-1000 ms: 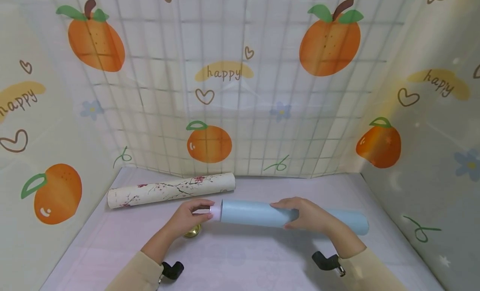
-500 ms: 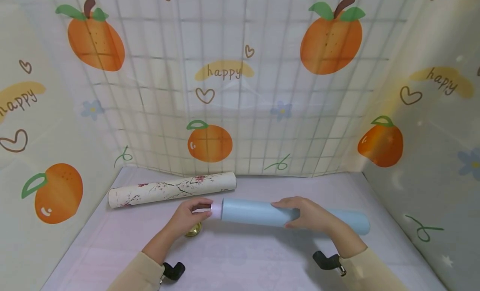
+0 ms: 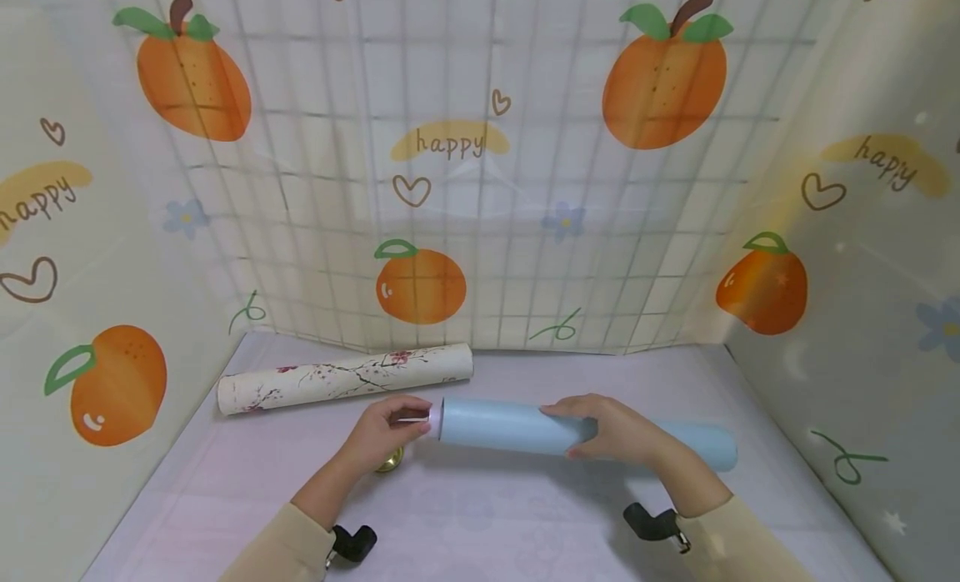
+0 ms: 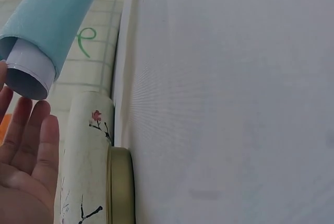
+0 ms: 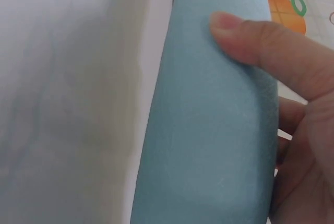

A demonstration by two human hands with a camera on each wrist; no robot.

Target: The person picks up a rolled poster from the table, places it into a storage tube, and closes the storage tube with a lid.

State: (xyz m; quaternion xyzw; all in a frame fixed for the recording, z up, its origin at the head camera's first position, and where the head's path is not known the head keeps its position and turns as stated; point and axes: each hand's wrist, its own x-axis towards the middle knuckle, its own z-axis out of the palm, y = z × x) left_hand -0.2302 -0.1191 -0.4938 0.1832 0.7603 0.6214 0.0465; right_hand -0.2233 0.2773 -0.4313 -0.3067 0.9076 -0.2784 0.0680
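My right hand grips a long light blue tube round its middle and holds it level just above the table. In the right wrist view my thumb lies across the blue tube. A short end of a white paper roll sticks out of the tube's left mouth. My left hand holds that end between thumb and fingertips. In the left wrist view the white roll pokes out of the blue tube, right above my nearly straight fingers.
A gold round cap lies on the table under my left hand. A cream tube with a plum-blossom print lies along the back wall. Orange-patterned panels close in the lilac table at the back and on both sides.
The white roll has slid further into the blue tube, so less of it shows. My left hand has followed it to the right. The right hand has kept its grip.
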